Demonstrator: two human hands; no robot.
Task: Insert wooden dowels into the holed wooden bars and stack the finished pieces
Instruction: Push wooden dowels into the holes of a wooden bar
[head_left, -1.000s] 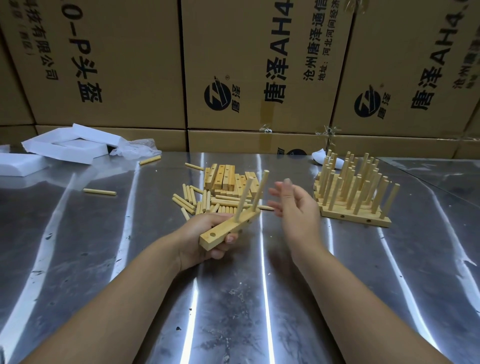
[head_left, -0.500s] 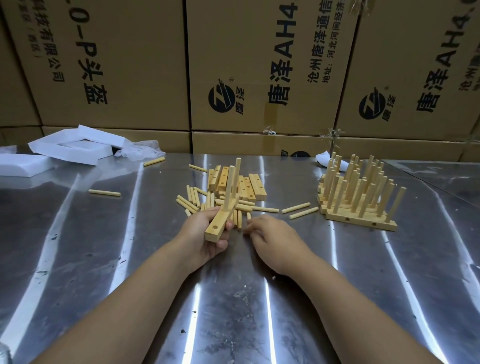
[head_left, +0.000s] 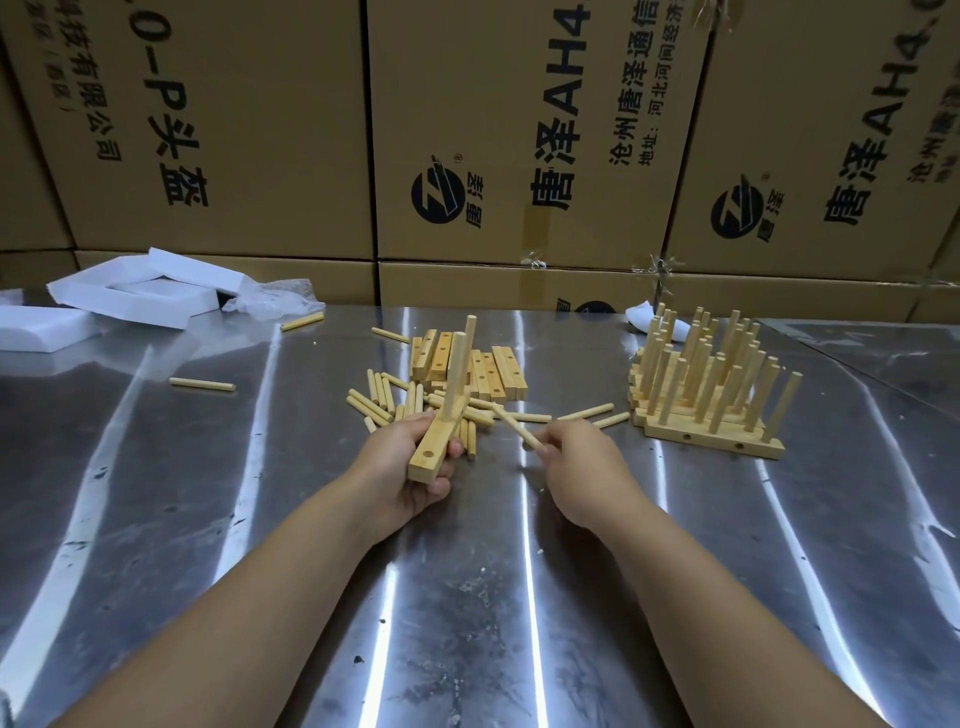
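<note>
The left hand (head_left: 410, 467) grips a holed bar (head_left: 434, 447) bearing 2 upright dowels; the right hand (head_left: 582, 462) pinches 1 dowel (head_left: 511, 423).

left hand (head_left: 396, 467) holds bar (head_left: 436, 441), right hand (head_left: 587, 467) pinches dowel (head_left: 514, 426)

We're at a steel table (head_left: 156, 519), scuffed, bright light streaks across it. Behind it we see stacked cartons (head_left: 260, 130) with black print, filling the back. White foam (head_left: 130, 296) and clear wrap (head_left: 275, 301) lie far left.
</note>
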